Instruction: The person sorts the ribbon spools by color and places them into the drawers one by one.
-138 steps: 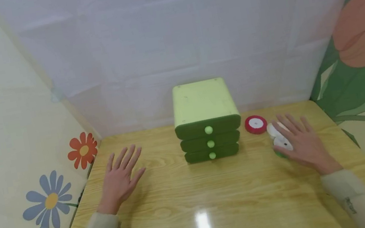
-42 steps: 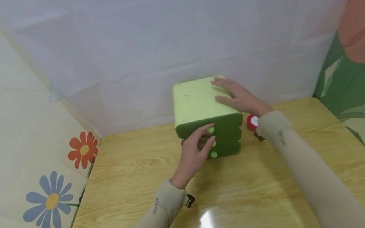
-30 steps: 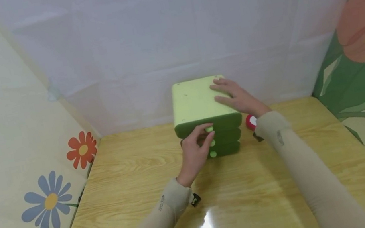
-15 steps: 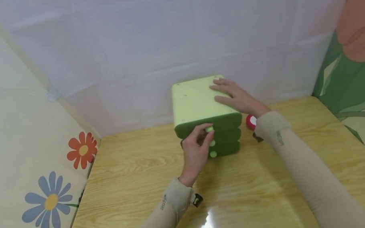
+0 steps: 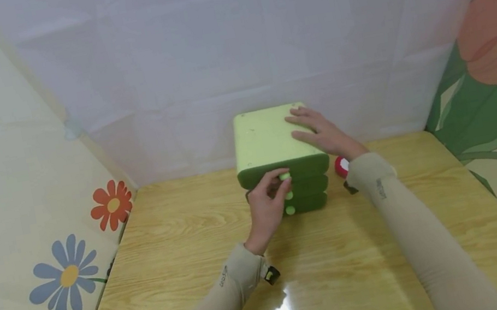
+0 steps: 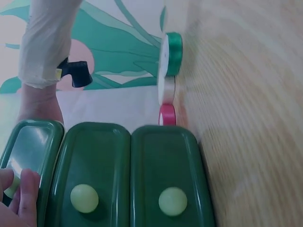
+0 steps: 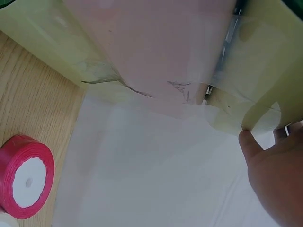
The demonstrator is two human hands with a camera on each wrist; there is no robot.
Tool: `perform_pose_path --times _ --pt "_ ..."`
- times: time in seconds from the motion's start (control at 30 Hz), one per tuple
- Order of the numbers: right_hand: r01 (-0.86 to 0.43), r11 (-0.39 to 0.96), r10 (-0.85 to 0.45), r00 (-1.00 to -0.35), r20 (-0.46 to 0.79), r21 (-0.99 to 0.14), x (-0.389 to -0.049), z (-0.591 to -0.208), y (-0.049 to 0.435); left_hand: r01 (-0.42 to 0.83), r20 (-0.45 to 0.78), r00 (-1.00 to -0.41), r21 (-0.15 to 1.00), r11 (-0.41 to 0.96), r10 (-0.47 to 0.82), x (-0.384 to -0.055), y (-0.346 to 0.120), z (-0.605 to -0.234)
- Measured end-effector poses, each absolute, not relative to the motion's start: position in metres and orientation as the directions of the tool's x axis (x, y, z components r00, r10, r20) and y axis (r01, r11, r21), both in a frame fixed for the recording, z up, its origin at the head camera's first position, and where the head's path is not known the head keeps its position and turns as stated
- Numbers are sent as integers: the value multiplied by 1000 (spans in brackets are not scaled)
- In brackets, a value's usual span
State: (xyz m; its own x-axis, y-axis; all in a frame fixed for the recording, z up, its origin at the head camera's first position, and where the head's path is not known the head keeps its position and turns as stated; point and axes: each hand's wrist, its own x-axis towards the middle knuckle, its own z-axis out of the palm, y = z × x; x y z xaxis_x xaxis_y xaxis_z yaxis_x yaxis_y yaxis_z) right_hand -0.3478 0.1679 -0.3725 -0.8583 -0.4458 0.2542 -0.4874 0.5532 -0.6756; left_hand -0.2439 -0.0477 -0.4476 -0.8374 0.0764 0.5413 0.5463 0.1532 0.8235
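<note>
Top knob [image 5: 285, 176] sits on the cabinet [image 5: 265, 138], front centre of its upper drawer [image 5: 308, 166], long axis side to side; all 3 drawers look closed. L hand [image 5: 265, 207] is the nearer 1, in from the cabinet's front-left, & the knob lies right btwn thumb and index: it's a pinch, hardly any gap. Key line, I'd judge: straight out from the cabinet's front. R hand [image 5: 324, 133] is over on the cabinet's top, R side, fingers straight & spread, nothing gripped; how hard it presses, can't tell. Off to the cabinet's R: red spool [image 5: 342, 166], part hidden, then white spool [image 6: 166, 90], green spool [image 6: 174, 54].
</note>
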Motion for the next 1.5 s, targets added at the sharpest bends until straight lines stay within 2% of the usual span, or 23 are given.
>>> perform_pose_path --times 0.2,0.6,1.5 --pt "-474 556 -446 -863 236 -683 -348 -373 169 473 469 -880 880 38 75 -242 -45 -450" --pt "-469 557 -444 -866 231 -686 -352 -376 171 372 379 -915 925 -72 139 -242 -44 -449" --pt "-459 557 -435 -871 228 -692 -352 -375 172 418 424 -896 905 -72 134 -247 -42 -453"
